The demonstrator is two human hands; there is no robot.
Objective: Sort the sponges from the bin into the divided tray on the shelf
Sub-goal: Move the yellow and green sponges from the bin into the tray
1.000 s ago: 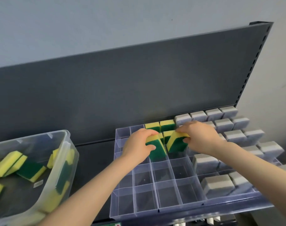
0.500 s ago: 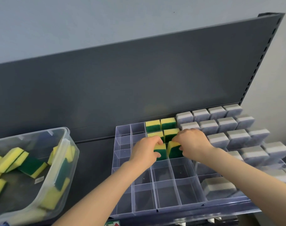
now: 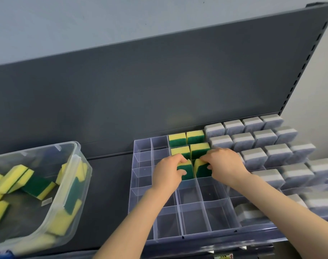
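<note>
1. Sitting nearest on the shelf (image 3: pixel 107 176) are the divided tray (image 3: pixel 196 237) and, to its left, the bin (image 3: pixel 69 184) with loose sponges (image 3: pixel 15 178) inside.
2. The left hand (image 3: pixel 167 172) has its grip curled round a yellow-green sponge (image 3: pixel 185 170), upright in a compartment of the third row from the back.
3. The right hand (image 3: pixel 225 165) has its grip pinching a second sponge (image 3: pixel 201 168) in the adjoining compartment.
4. Four more sponges (image 3: pixel 178 140) stand just behind, with grey sponges (image 3: pixel 252 157) to the right.

2 bare forearms (image 3: pixel 133 221), L hand (image 3: pixel 168 174), R hand (image 3: pixel 226 165), both bare
</note>
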